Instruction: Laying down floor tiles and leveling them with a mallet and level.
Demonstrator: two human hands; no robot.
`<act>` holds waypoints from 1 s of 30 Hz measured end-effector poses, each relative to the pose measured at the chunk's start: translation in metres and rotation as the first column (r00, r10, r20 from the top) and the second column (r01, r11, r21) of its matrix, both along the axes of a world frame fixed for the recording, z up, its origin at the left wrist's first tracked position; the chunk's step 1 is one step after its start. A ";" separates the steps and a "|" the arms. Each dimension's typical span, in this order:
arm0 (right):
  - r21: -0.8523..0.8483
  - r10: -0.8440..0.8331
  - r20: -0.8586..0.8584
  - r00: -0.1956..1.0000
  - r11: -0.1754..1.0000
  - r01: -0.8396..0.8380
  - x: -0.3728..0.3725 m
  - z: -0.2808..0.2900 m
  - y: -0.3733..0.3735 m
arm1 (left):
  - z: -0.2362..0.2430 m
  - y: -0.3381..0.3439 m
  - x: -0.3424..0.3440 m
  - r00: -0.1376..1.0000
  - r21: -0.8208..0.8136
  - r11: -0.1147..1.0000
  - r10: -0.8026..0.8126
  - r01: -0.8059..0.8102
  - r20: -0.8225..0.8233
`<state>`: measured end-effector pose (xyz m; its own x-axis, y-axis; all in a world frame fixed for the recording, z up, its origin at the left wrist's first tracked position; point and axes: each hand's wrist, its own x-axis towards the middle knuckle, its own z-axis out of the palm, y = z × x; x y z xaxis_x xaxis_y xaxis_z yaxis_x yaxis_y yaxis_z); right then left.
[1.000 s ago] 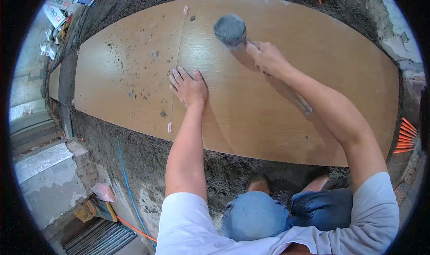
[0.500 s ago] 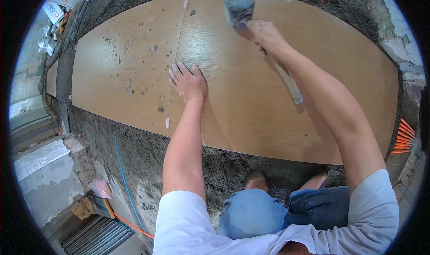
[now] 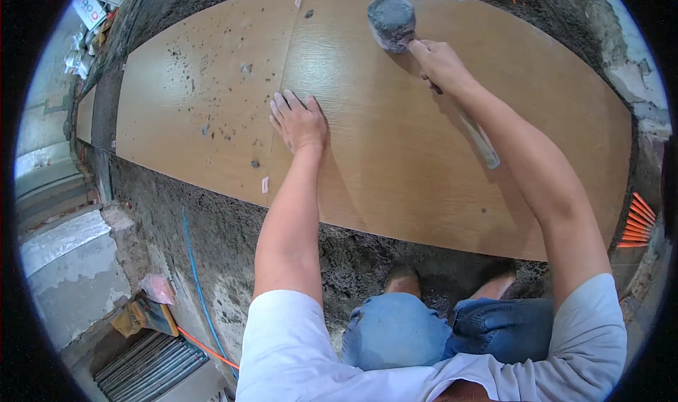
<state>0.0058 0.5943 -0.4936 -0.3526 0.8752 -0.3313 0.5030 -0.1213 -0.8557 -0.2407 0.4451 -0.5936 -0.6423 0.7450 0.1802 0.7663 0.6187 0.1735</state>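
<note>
My right hand (image 3: 441, 68) is closed around a mallet (image 3: 392, 22), near its head. The head is round, grey and worn; the pale handle slants back under my forearm. The mallet is over the far part of a large wood-coloured tile (image 3: 395, 162); whether it touches the surface I cannot tell. My left hand (image 3: 300, 124) lies flat, fingers spread, by the joint between this tile and a second tile (image 3: 162, 119) on the left. Dark crumbs of mortar dot the left tile. A small pale spacer clip (image 3: 265, 184) sits at the near end of the joint, another clip (image 3: 299, 1) at the far end.
Rough dark mortar (image 3: 212, 222) surrounds the tiles. Orange tubes (image 3: 638, 222) stick up at the right. At the left run a blue cable (image 3: 192, 261) and an orange cable (image 3: 208, 347), near a pink plastic bag (image 3: 157, 288) and stacked metal bars (image 3: 152, 363). My feet stand at the near edge.
My right hand and the mallet have shifted a little to the right and nearer to me. My left hand stays flat in nearly the same place.
</note>
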 end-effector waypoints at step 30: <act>-0.109 0.195 0.115 0.974 0.977 -0.183 0.117 0.013 -0.149 | 0.027 0.002 0.009 0.994 -0.033 0.998 0.049 -0.046 0.093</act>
<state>0.1225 0.4457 -0.4805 -0.4591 0.7581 -0.4632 0.6266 -0.0933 -0.7737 -0.2316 0.4471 -0.5666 -0.6900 0.7175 0.0950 0.7171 0.6600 0.2240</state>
